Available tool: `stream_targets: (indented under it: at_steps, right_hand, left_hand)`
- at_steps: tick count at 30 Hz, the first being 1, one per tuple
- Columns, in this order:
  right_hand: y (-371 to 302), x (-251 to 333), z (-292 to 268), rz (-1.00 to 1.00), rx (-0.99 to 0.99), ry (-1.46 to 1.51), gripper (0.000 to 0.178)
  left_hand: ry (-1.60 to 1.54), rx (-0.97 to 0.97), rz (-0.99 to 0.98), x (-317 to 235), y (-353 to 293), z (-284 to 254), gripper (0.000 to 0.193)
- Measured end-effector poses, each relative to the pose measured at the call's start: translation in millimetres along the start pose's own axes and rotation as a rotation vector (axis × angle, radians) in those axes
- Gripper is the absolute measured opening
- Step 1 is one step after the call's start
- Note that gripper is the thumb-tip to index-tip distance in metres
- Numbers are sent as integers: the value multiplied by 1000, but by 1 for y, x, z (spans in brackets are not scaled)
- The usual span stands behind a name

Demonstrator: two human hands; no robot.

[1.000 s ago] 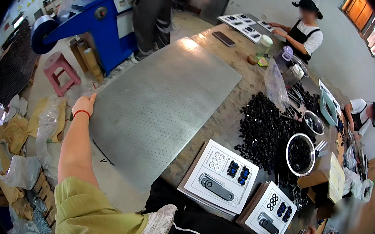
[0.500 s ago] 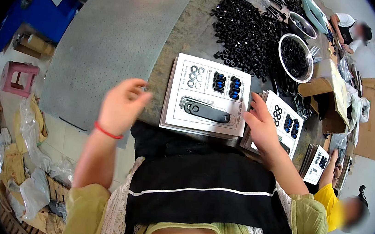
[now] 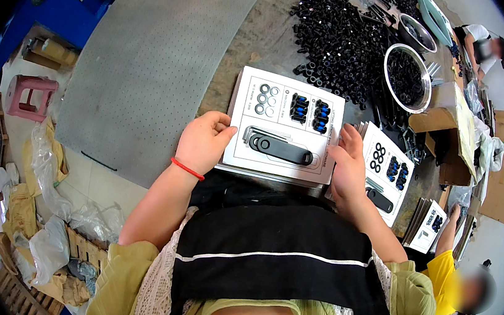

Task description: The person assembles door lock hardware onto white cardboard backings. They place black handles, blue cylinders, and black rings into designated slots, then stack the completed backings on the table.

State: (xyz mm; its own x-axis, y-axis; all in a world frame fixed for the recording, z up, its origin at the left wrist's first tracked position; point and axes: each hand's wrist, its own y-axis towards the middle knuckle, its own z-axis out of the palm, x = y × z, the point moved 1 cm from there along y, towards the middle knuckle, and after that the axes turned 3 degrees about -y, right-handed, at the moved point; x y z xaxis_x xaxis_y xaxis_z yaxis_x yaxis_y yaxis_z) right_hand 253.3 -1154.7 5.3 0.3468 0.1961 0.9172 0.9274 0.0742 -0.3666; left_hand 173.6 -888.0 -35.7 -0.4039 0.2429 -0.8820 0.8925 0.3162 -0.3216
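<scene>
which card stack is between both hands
The leftmost stack, left hand at one side, right hand at the other; middle stack and rightmost stack lie farther right.

Here between the left hand (image 3: 204, 143) and right hand (image 3: 349, 162), the white card (image 3: 310, 140) shows fine black print in its boxes, a longer line running up the edge by the right hand! Just right of that hand, the second card (image 3: 388, 147) carries marks too small to read.
</scene>
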Motion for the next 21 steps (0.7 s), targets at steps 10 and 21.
stream_targets:
  at_steps: [10,21]
  right_hand:
    - [8,22,9,-173,87,238,60]
    - [67,90,133,-274,525,86,53]
  left_hand:
    - [-400,-100,-38,-4,-17,-10,19]
    - [-585,-497,-1,17,-52,-83,16]
